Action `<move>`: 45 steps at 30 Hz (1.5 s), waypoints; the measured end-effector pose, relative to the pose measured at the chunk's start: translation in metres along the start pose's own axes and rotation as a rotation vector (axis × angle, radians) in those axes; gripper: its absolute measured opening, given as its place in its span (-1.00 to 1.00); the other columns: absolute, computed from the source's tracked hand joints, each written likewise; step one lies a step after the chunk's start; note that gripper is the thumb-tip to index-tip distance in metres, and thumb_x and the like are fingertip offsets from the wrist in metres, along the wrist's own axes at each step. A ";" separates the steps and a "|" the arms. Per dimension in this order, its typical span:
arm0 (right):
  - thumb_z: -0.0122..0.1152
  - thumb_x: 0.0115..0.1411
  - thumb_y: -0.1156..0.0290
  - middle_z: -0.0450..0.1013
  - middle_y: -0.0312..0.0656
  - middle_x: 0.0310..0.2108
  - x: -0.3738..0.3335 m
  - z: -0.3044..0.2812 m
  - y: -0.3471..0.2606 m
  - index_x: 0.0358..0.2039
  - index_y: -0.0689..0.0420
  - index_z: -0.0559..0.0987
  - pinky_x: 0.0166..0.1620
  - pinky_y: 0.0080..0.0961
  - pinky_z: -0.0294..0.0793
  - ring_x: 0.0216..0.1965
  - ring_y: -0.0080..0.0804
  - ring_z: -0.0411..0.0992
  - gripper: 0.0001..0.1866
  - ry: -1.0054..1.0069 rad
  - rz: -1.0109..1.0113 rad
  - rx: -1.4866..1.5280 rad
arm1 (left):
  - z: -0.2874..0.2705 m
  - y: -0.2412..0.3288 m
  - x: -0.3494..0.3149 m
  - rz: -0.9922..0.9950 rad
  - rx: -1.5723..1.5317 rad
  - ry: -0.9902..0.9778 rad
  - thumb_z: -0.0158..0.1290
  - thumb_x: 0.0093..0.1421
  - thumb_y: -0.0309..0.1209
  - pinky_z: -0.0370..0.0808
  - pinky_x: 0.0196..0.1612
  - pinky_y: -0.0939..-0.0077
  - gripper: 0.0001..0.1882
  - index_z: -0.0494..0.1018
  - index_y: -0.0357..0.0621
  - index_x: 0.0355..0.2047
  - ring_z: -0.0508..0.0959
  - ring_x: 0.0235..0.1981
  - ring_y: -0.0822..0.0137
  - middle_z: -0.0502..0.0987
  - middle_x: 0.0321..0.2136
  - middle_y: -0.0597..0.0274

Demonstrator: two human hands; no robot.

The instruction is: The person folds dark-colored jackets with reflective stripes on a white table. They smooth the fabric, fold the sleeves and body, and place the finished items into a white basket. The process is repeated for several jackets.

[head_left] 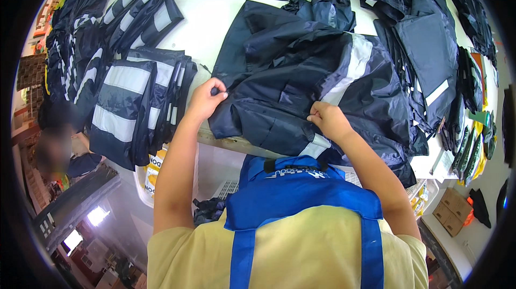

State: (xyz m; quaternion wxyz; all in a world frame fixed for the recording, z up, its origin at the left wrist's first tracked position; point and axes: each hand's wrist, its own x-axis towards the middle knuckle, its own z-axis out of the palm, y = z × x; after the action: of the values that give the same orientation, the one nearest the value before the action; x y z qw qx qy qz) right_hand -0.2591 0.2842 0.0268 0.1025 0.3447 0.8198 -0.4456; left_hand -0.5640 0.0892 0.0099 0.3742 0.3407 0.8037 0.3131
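Note:
A dark navy garment (279, 63) of thin, shiny fabric lies spread and wrinkled on the white table in front of me. A wide silver-grey reflective band (352, 66) crosses its right part. At its left edge my left hand (208, 98) is closed, with a bit of the fabric pinched between thumb and fingers. My right hand (329, 122) pinches the fabric near the middle, just below the lower end of the band. The near side of the garment hangs over the table edge. Whether it is a jacket or trousers I cannot tell.
Folded dark garments with reflective bands (123, 101) are stacked at the left table edge. More dark garments (424, 41) lie in piles at the right and far side. The white table (201, 15) shows between them. A person (59, 149) is at the far left. Cardboard boxes (451, 211) stand lower right.

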 end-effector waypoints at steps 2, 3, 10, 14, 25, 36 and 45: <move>0.29 0.04 0.40 0.51 -0.04 -0.44 -0.007 -0.024 -0.010 -0.40 0.21 0.54 -0.27 -0.36 0.45 -0.36 -0.15 0.51 -0.83 0.035 -0.225 0.094 | -0.004 -0.011 -0.011 -0.013 0.068 0.031 0.17 0.00 -0.57 0.37 -0.18 0.56 -0.73 0.36 -0.10 -0.29 0.44 -0.34 0.44 0.46 -0.39 0.29; 0.28 0.06 0.40 0.52 -0.05 -0.43 -0.011 -0.042 -0.019 -0.38 0.21 0.55 -0.27 -0.38 0.46 -0.36 -0.19 0.51 -0.83 0.055 -0.336 0.137 | -0.008 0.000 -0.015 -0.070 0.107 0.038 0.18 -0.01 -0.56 0.37 -0.13 0.54 -0.68 0.34 -0.08 -0.25 0.46 -0.29 0.39 0.46 -0.36 0.26; 0.19 0.17 0.09 0.53 -0.13 -0.27 0.058 -0.195 0.083 -0.16 0.31 0.56 -0.12 -0.48 0.39 -0.24 -0.36 0.46 -0.52 0.663 0.120 0.049 | 0.007 0.088 0.058 -0.092 0.386 0.045 0.13 0.12 -0.12 0.39 0.01 0.24 -0.53 0.47 -0.28 -0.13 0.50 -0.09 -0.03 0.52 -0.18 -0.14; 0.20 0.14 0.13 0.54 -0.04 -0.38 0.034 -0.180 0.045 -0.20 0.36 0.53 -0.21 -0.38 0.40 -0.39 -0.28 0.43 -0.53 0.120 0.122 0.100 | 0.026 0.089 0.081 -0.146 0.014 0.041 0.12 0.14 -0.14 0.39 -0.04 0.30 -0.55 0.48 -0.34 -0.18 0.53 -0.16 0.02 0.54 -0.22 -0.16; 0.28 0.02 -0.16 0.38 -0.16 -0.41 0.044 -0.135 0.028 -0.09 0.32 0.38 -0.59 -0.66 0.28 -0.52 -0.48 0.44 -0.24 0.376 0.424 0.829 | -0.067 0.106 -0.053 -0.140 0.116 -0.063 0.18 0.07 -0.34 0.42 -0.03 0.38 -0.52 0.38 -0.33 -0.04 0.53 -0.15 0.24 0.54 -0.23 0.09; 0.04 0.19 0.56 0.44 -0.42 -0.45 -0.026 -0.131 -0.076 -0.14 0.14 0.48 -0.58 -0.79 0.15 -0.66 -0.76 0.17 -0.79 0.238 -0.163 1.483 | 0.046 0.224 -0.050 0.041 -1.244 -0.446 -0.08 0.30 -0.39 0.46 0.06 0.36 -0.53 0.19 -0.49 0.12 0.52 -0.03 0.11 0.42 0.00 -0.19; 0.07 0.17 0.55 0.45 -0.30 -0.41 -0.083 -0.118 -0.058 -0.16 0.17 0.45 -0.50 -0.67 0.25 -0.59 -0.62 0.26 -0.80 0.219 -0.226 1.515 | 0.089 0.255 -0.046 0.058 -1.548 -0.499 -0.03 0.29 -0.40 0.56 -0.11 0.39 -0.89 0.44 -0.14 -0.24 0.59 -0.23 0.30 0.57 -0.26 0.16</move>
State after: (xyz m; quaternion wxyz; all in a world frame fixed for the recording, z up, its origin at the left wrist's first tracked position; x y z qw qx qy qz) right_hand -0.2187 0.3178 0.1730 -0.2893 0.2771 0.3267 -0.8560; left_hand -0.3890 0.2211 0.1739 0.6635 0.0658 0.2435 0.7044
